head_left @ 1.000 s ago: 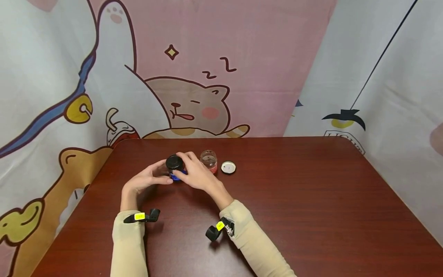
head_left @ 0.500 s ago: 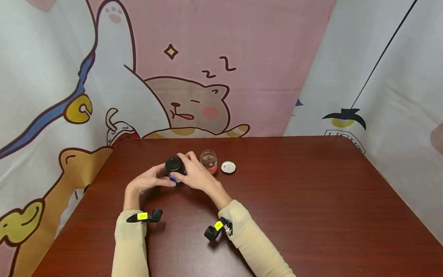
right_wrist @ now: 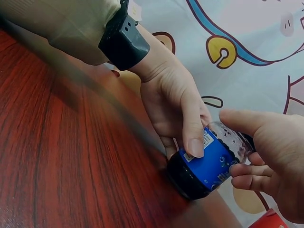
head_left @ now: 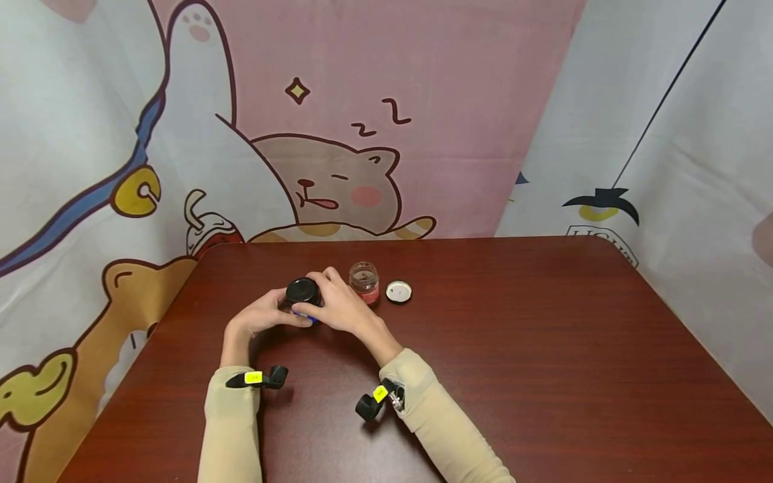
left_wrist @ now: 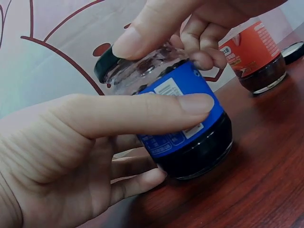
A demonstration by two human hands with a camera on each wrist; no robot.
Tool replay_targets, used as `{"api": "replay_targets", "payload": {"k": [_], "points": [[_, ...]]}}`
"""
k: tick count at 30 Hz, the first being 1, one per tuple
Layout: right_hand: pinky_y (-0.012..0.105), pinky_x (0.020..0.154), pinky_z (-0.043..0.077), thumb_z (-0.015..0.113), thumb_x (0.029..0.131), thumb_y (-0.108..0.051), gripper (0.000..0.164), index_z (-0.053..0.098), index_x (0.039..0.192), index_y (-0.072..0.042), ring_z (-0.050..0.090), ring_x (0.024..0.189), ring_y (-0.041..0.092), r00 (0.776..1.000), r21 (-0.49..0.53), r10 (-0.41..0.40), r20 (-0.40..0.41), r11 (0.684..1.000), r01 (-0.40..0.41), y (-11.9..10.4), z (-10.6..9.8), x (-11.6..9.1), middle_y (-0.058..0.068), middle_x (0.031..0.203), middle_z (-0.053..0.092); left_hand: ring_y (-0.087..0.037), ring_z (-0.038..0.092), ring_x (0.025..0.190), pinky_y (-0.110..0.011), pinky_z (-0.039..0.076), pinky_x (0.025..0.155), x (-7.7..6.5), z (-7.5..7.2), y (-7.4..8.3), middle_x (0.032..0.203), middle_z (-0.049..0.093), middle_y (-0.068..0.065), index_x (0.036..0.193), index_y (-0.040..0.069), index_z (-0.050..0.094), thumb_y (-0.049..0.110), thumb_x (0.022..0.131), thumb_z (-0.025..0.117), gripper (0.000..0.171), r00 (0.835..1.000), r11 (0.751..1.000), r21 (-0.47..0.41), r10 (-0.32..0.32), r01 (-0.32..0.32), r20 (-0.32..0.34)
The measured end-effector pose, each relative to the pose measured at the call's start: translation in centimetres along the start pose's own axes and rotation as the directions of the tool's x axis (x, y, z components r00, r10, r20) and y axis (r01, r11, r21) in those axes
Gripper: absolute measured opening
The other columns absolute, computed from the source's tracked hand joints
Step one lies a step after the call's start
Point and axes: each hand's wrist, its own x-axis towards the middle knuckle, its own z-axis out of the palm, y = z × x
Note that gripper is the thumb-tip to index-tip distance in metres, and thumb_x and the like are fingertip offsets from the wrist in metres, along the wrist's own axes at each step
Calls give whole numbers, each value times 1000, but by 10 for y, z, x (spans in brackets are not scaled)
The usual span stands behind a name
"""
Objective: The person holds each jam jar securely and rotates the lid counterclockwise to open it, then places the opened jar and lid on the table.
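A glass jar [left_wrist: 190,80] with a blue label, a barcode and dark contents is between my two hands. Its black lid [head_left: 303,290] is on and faces up in the head view. My left hand [head_left: 260,315] grips the jar's body, thumb across the label and fingers behind. From the other side my right hand [head_left: 345,303] holds the lid, its thumb on the near rim; in the right wrist view this hand [right_wrist: 280,156] partly hides the lid. Whether the jar's base touches the table cannot be told.
A second jar [head_left: 364,285] with a red label stands lidless just right of my right hand. Beside it lies a lid [head_left: 398,292] with its white inside up. All of this is on a brown wooden table [head_left: 513,349], with a cartoon-printed cloth [head_left: 471,121] behind.
The jar has shifted slightly left and nearer to me, with its lid tipping a little toward me. My left hand has moved a little right; my right hand stays on the lid.
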Motion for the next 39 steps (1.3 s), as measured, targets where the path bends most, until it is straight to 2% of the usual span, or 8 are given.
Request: {"api": "replay_targets", "payload": {"k": [8, 17, 28, 33, 39], "points": [[29, 86, 50, 71, 92, -49, 60, 58, 135, -11, 56, 95, 14, 999, 7, -39, -4, 999, 39, 2, 0, 1, 7, 117, 52, -31, 62, 100, -45, 46, 94, -2, 0, 2, 108, 71, -11, 122, 3, 67, 13, 76, 89, 52, 999, 1000, 21, 14, -14, -32], [21, 75, 44, 73, 91, -45, 59, 59, 133, -6, 51, 86, 11, 995, 68, -87, -53, 994, 91, -2, -7, -1, 5, 113, 52, -32, 60, 105, -48, 41, 98, -3, -3, 3, 110, 71, -10, 119, 7, 71, 13, 74, 89, 48, 994, 997, 22, 79, -77, -78], [19, 71, 44, 77, 89, -43, 53, 62, 126, -7, 51, 81, 8, 983, 110, -120, -140, 985, 136, -5, -11, 1, 0, 102, 51, -31, 55, 116, -59, 27, 107, -7, -3, 8, 117, 70, -7, 124, 9, 69, 9, 79, 83, 47, 988, 987, -57, 150, -152, -40], [19, 71, 44, 77, 88, -42, 52, 63, 124, -8, 51, 81, 8, 977, 106, -130, -168, 983, 149, -10, -15, 0, 0, 101, 51, -29, 55, 117, -55, 29, 105, -8, -3, 17, 117, 70, -7, 124, 10, 69, 8, 80, 81, 46, 984, 980, -80, 178, -180, -26], [19, 71, 45, 77, 89, -41, 51, 63, 123, -7, 51, 80, 8, 971, 118, -135, -199, 980, 161, -15, -21, -1, 1, 102, 52, -29, 55, 118, -56, 29, 105, -9, -4, 28, 118, 70, -6, 126, 9, 68, 9, 81, 82, 47, 981, 980, -49, 191, -192, -29]]}}
